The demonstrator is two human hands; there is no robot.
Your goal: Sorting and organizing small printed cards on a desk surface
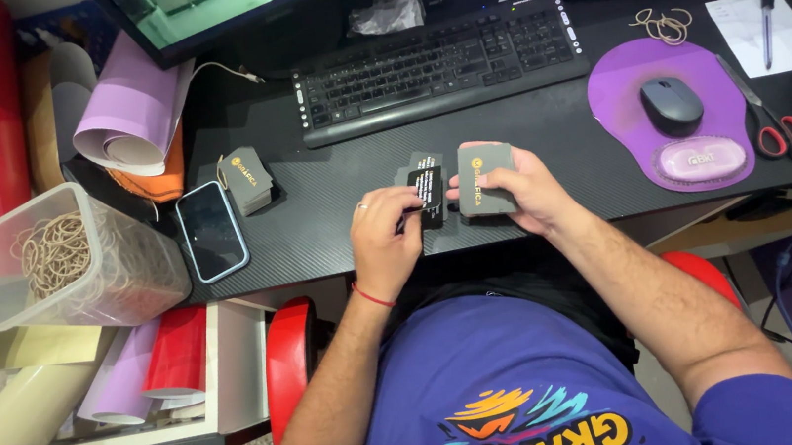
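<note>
My right hand (521,188) grips a stack of dark grey printed cards (483,179) near the front edge of the black desk (331,175). In my left hand (386,238), a single black card (429,196) with white print is pinched by its lower left edge, just left of the stack. More grey cards (419,162) lie on the desk right behind the two hands. A second pile of the same cards (249,178) rests further left, beside a smartphone (211,230).
A black keyboard (438,66) and monitor sit at the back. To the right lie a purple mouse pad (672,111) with a grey mouse (671,104), red-handled scissors (769,115), a paper with a pen, rubber bands. At left are a clear tub of rubber bands (57,256) and vinyl rolls.
</note>
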